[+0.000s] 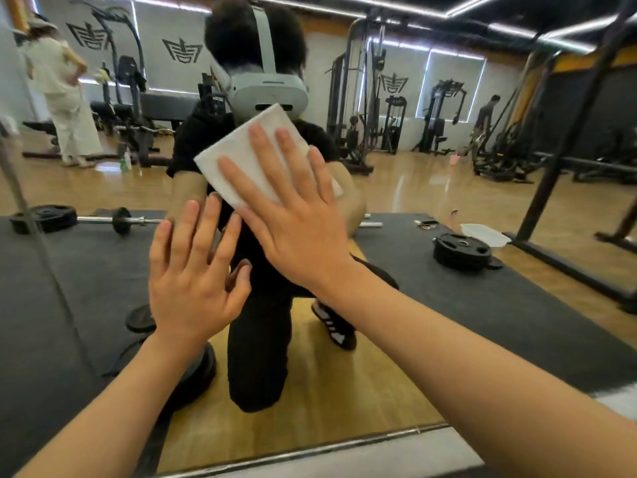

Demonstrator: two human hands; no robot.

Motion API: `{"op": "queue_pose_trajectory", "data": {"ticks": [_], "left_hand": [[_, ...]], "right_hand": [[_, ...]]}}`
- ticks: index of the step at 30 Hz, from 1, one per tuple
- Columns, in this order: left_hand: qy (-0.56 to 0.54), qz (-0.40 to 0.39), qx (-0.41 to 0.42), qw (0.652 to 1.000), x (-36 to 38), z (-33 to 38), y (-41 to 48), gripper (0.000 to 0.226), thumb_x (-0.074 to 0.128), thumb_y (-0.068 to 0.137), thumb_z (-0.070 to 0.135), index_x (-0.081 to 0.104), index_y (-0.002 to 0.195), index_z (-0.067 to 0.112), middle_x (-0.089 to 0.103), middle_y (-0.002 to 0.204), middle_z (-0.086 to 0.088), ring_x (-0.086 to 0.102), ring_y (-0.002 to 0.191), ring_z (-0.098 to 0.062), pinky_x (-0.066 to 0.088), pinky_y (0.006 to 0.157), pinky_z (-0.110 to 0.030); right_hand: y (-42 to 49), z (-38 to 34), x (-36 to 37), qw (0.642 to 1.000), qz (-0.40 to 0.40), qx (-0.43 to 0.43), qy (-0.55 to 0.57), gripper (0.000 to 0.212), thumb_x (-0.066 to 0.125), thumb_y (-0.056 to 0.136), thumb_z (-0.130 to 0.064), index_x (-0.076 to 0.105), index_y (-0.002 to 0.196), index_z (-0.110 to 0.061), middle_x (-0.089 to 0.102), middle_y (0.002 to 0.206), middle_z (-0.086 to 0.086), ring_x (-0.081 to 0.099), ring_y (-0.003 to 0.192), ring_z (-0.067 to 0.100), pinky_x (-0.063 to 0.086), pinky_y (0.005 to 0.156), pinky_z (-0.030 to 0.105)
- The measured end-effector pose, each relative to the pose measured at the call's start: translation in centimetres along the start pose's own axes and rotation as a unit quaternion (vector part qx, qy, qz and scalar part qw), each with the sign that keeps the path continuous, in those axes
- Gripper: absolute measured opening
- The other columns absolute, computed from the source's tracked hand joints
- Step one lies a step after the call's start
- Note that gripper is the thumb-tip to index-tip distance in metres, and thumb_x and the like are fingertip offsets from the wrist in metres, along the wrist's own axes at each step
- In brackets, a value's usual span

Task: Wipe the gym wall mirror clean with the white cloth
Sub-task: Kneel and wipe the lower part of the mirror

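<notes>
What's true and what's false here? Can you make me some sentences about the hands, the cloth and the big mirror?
1. The right hand presses the white cloth against the mirror with straight fingers. True.
2. The left hand holds a spray bottle. False: it is open, fingers spread, and holds nothing.
3. The cloth is scrunched into a ball. False: it lies folded flat under the fingers.
4. A black weight plate shows in the mirror, right of the hands. True.
</notes>
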State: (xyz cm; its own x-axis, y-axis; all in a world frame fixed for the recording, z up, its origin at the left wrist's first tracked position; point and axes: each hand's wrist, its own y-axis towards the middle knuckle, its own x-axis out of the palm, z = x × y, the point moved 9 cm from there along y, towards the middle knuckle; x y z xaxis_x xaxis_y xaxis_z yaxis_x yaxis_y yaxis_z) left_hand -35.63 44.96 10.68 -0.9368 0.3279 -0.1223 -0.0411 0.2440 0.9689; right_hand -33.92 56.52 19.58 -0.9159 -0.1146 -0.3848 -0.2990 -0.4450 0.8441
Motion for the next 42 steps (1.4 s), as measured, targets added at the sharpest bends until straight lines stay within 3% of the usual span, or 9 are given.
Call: {"op": "queue_pose_trajectory", "data": {"ticks": [5,10,15,21,27,32,36,39,42], "left_hand": [[-0.004,0.008,0.001,1.000,-0.3,0.2,0.1,0.069,0.055,0.101,0.036,0.036,0.164,0.012,0.020,0.175,-0.012,0.021,0.161,-0.033,0.017,0.130,-0.054],[0.000,0.010,-0.005,1.000,-0.2,0.2,0.3,0.066,0.050,0.104,0.038,0.038,0.163,0.011,0.025,0.172,-0.015,0.019,0.161,-0.033,0.015,0.131,-0.053],[0.002,0.003,-0.010,1.000,-0.1,0.1,0.2,0.062,0.041,0.106,0.041,0.040,0.160,0.011,0.025,0.172,-0.016,0.020,0.160,-0.035,0.018,0.129,-0.058],[0.028,-0.028,-0.024,0.999,-0.2,0.4,0.6,0.063,0.039,0.106,0.042,0.035,0.160,0.010,0.025,0.168,-0.025,0.011,0.163,-0.032,0.011,0.130,-0.057],[0.042,-0.053,-0.126,0.990,-1.4,3.7,2.0,0.062,0.052,0.098,0.030,0.039,0.154,0.008,0.024,0.166,-0.029,0.019,0.157,-0.039,0.017,0.124,-0.056],[0.044,-0.041,-0.060,0.996,0.1,9.8,5.8,0.065,0.052,0.099,0.035,0.035,0.157,0.011,0.018,0.166,-0.024,0.008,0.163,-0.027,0.011,0.129,-0.051],[0.037,-0.041,-0.026,0.998,1.4,13.0,8.7,0.070,0.047,0.099,0.038,0.030,0.162,0.014,0.017,0.167,-0.027,0.001,0.164,-0.026,0.006,0.131,-0.052],[0.058,-0.058,-0.021,0.996,3.0,13.2,9.3,0.074,0.036,0.104,0.046,0.014,0.170,0.022,0.016,0.170,-0.026,-0.002,0.164,-0.027,0.006,0.131,-0.054],[0.084,-0.040,-0.028,0.995,3.6,13.2,9.1,0.071,0.027,0.107,0.053,0.022,0.168,0.018,0.021,0.169,-0.027,0.002,0.164,-0.030,0.010,0.130,-0.056]], "right_hand": [[-7.6,10.6,-1.2,0.996,-0.023,-0.039,-0.079,0.059,0.039,0.112,-0.044,0.024,0.167,-0.030,0.010,0.173,0.014,0.010,0.161,0.037,0.013,0.130,0.056],[-13.5,19.5,-2.9,0.991,0.007,0.097,-0.091,0.059,0.030,0.113,-0.043,0.014,0.168,-0.027,0.015,0.171,0.023,0.010,0.160,0.042,0.009,0.130,0.056],[-14.6,19.6,-2.3,0.989,0.039,0.135,-0.047,0.056,0.036,0.112,-0.041,0.032,0.165,-0.020,0.017,0.170,0.021,0.017,0.158,0.045,0.013,0.128,0.061],[-15.0,19.7,-2.2,0.988,0.056,0.145,-0.004,0.057,0.041,0.112,-0.041,0.031,0.165,-0.024,0.016,0.172,0.017,0.015,0.160,0.040,0.012,0.129,0.059],[-15.4,19.7,-2.5,0.984,0.061,0.162,0.052,0.056,0.037,0.114,-0.043,0.027,0.167,-0.028,0.015,0.173,0.012,0.012,0.161,0.034,0.013,0.129,0.058],[-16.3,19.7,-2.1,0.986,0.038,0.144,0.072,0.060,0.038,0.114,-0.044,0.018,0.168,-0.027,0.006,0.175,0.011,0.004,0.162,0.033,0.016,0.128,0.060],[-16.5,19.8,-2.0,0.989,0.023,0.130,0.074,0.063,0.041,0.114,-0.043,0.015,0.169,-0.026,0.004,0.175,0.012,-0.004,0.162,0.032,0.017,0.128,0.060],[-16.6,19.7,-1.8,0.991,0.019,0.120,0.058,0.062,0.039,0.114,-0.043,0.014,0.169,-0.026,0.003,0.175,0.012,-0.004,0.162,0.033,0.015,0.129,0.060],[-17.1,19.8,-1.4,0.993,0.008,0.103,0.052,0.061,0.035,0.115,-0.043,0.013,0.169,-0.026,0.004,0.175,0.013,-0.004,0.162,0.033,0.012,0.129,0.059]]}}
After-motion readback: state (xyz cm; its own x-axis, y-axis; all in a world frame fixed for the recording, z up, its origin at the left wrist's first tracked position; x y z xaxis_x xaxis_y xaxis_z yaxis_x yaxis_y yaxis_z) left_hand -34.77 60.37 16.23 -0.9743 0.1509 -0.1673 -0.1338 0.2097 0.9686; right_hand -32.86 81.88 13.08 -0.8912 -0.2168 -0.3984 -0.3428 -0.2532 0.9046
